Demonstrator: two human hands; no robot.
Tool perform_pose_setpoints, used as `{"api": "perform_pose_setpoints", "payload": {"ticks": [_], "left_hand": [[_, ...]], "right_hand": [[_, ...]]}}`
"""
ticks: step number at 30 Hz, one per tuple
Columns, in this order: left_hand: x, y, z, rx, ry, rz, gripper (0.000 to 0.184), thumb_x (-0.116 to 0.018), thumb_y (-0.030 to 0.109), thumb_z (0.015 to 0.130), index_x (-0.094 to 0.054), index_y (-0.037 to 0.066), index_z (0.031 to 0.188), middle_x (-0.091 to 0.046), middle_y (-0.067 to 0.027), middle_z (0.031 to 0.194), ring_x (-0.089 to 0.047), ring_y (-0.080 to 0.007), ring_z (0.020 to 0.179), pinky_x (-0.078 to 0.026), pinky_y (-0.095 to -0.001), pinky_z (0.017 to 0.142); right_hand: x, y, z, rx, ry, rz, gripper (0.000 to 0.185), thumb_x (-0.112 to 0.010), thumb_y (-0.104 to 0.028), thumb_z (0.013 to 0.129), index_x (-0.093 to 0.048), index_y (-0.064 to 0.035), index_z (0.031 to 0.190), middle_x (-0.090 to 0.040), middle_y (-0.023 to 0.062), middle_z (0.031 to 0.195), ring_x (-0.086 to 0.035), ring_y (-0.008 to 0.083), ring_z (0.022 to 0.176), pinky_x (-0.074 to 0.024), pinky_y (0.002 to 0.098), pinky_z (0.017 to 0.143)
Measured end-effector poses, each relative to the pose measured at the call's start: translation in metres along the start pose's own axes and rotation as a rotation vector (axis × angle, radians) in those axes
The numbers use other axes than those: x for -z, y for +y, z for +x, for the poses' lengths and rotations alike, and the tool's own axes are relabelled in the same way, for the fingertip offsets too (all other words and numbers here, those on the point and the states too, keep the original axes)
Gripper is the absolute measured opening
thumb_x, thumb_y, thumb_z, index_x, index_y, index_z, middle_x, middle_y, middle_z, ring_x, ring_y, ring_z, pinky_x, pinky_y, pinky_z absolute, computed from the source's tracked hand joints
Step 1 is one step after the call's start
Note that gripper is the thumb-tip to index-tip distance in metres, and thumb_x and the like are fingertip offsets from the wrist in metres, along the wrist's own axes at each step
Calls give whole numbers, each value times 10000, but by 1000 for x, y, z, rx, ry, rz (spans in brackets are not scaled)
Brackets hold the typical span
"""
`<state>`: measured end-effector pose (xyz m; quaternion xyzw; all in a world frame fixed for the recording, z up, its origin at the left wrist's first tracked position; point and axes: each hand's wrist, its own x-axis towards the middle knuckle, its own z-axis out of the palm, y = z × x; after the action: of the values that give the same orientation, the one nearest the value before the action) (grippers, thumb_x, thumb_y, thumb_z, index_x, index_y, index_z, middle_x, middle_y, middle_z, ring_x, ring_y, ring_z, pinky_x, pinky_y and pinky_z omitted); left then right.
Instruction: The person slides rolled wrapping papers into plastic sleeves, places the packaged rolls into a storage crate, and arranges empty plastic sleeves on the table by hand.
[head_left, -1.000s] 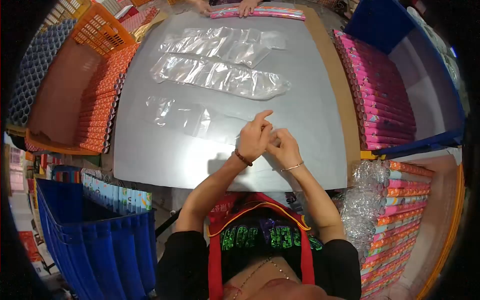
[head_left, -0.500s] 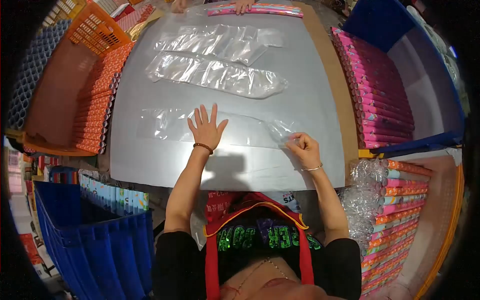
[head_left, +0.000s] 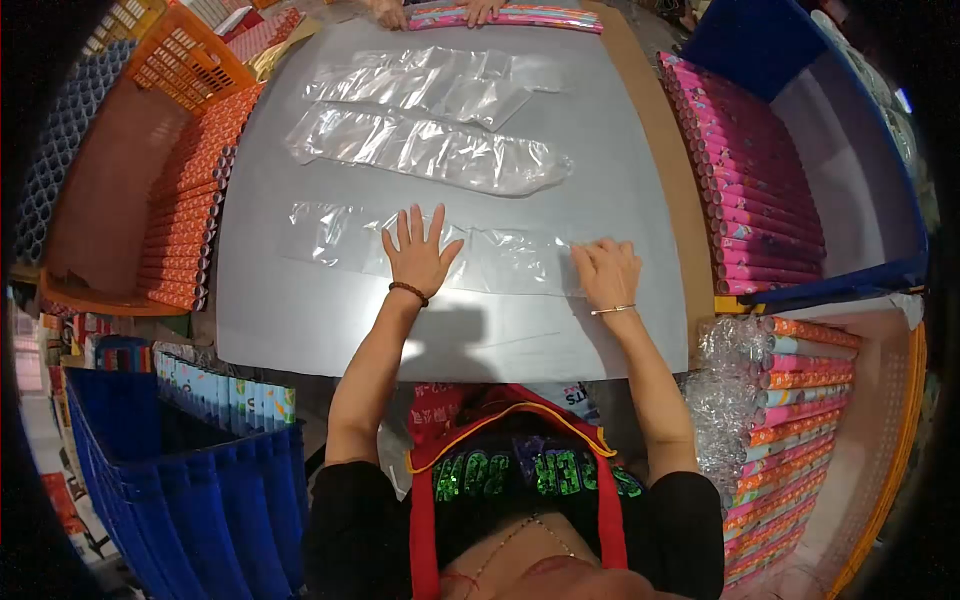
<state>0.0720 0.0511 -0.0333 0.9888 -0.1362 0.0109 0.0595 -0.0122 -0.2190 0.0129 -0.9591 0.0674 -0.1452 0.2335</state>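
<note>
A long clear plastic sleeve lies flat across the grey table. My left hand rests on its middle, palm down with fingers spread. At the sleeve's right end is my right hand, its fingers bent and closed on the film's edge. Beyond them lie a crinkled clear sleeve and further clear film.
Across the table, another person's hands touch pink patterned rolls. Orange rolls fill a crate at left; pink rolls stand in a blue crate at right. Near left is a blue bin; near right, wrapped rolls.
My hands have parted, the left onto the sleeve's middle and the right to its right end. The sleeve's right part now lies flatter. The other person's hands have shifted along the rolls.
</note>
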Motion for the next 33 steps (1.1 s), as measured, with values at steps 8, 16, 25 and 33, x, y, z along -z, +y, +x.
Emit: {"api": "perform_pose_setpoints", "payload": {"ticks": [8,16,25,33], "left_hand": [[-5,-14,10,6,49,-17,642,-358,554,880,-220,226,1414,-202,-199,1439,-137,-379,1334,-55,-602,1026],[-3,-35,34,30,47,11,635,-364,520,888,-217,195,1413,-223,-159,1444,-172,-356,1333,-93,-568,1039],[4,-53,56,43,51,-14,630,-373,524,885,-214,216,1411,-224,-148,1444,-190,-341,1329,-112,-561,1039],[49,83,14,-300,210,-633,547,-655,236,735,-454,-6,1182,-589,-166,954,-594,-295,812,-468,-366,725]], "right_hand": [[-7,-8,2,-102,40,586,208,-466,-165,894,-607,-17,858,-625,110,865,-590,226,611,-460,313,597],[-8,-13,17,-288,-243,667,388,-449,-242,894,-416,-94,1252,-634,103,1039,-624,231,655,-480,300,670],[-19,-12,18,-193,-334,584,819,-586,-177,708,-170,-158,1413,-640,71,1062,-637,240,797,-480,318,765],[-22,-25,15,-116,-419,562,883,-610,-197,699,-103,-207,1422,-602,144,1109,-622,319,864,-481,372,819]]}}
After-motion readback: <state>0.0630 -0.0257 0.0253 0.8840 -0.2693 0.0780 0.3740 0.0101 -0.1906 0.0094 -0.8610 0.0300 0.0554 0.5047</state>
